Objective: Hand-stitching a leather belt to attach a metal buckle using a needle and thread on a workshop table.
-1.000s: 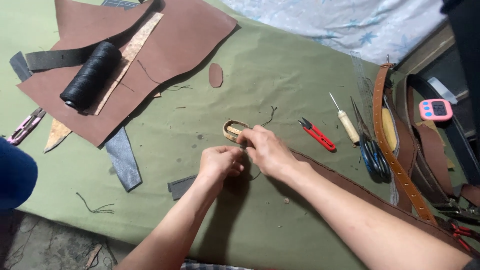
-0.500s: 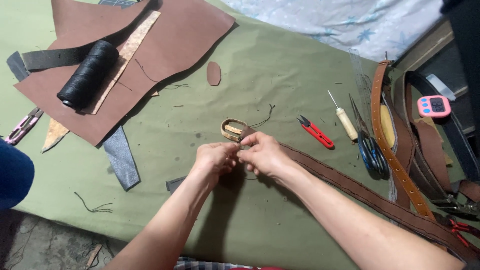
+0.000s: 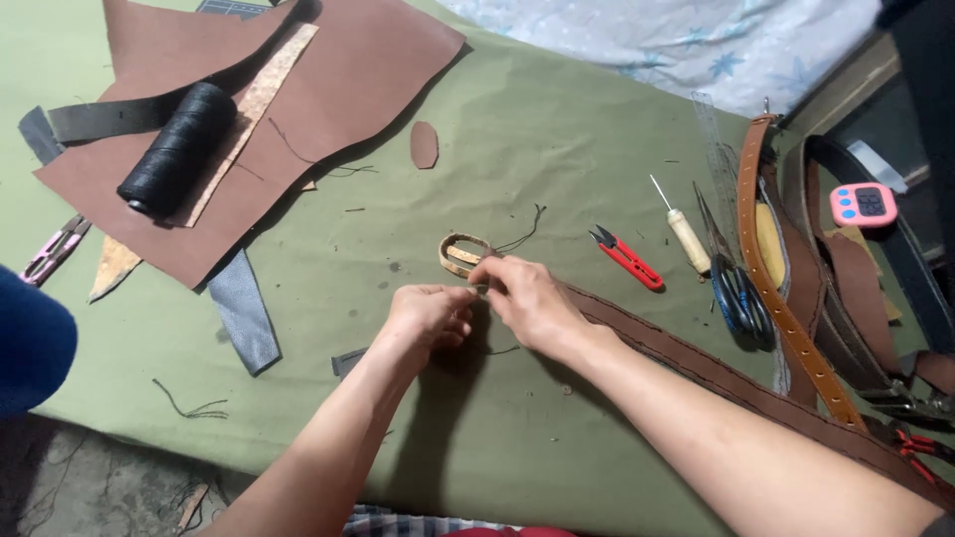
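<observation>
Both grips pinching brown leather strap (image 3: 637, 333) end: left hand (image 3: 430, 313), right hand (image 3: 522, 298); tan loop (image 3: 463, 254) adjacent.

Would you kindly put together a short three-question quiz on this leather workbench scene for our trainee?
1. True or false: the spool of black thread lies on the brown leather sheet.
2. Which tool lies nearest the red thread snips: A) the wooden-handled awl, B) the pink timer, C) the pink pliers?
3. What do the left hand and right hand meet beside?

Key: 1 true; 2 A; 3 the tan leather loop at the brown belt end.
</observation>
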